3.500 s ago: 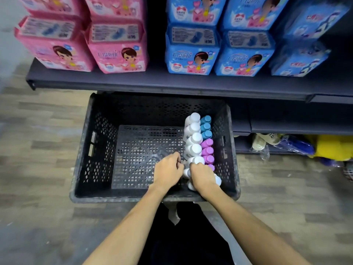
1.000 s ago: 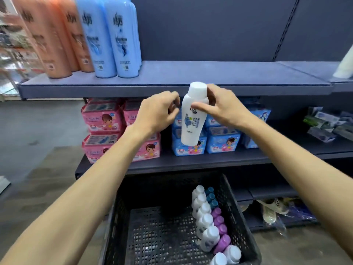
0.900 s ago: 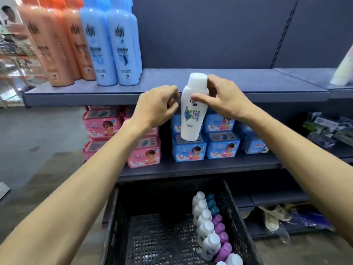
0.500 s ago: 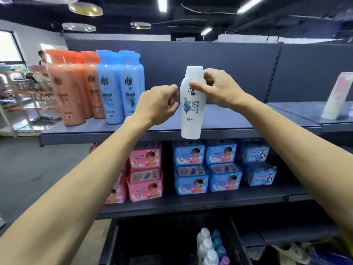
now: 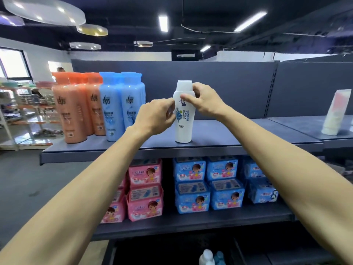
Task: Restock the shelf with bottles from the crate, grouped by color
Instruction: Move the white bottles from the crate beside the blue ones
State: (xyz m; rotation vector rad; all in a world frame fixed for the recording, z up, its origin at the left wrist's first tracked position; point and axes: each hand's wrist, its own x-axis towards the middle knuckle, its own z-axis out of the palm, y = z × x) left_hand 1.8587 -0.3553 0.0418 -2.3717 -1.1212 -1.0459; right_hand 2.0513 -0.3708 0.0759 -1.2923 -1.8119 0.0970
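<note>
One white bottle (image 5: 183, 113) upright on shelf (image 5: 219, 136), right hand (image 5: 205, 102) grasping it.
At 9 o'clock: three orange bottles (image 5: 76, 109), two blue bottles (image 5: 122, 106); left hand (image 5: 155, 116) curled, grip unclear.

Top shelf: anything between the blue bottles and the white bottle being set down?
Head view: no product there, just bare shelf. The left hand crosses that gap in the image between the blue bottles and the white bottle.

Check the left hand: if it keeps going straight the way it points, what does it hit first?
Most likely the white bottle. The left hand points right and slightly away, its fingertips at the bottle's label side. Whether they already touch is unclear.
</note>
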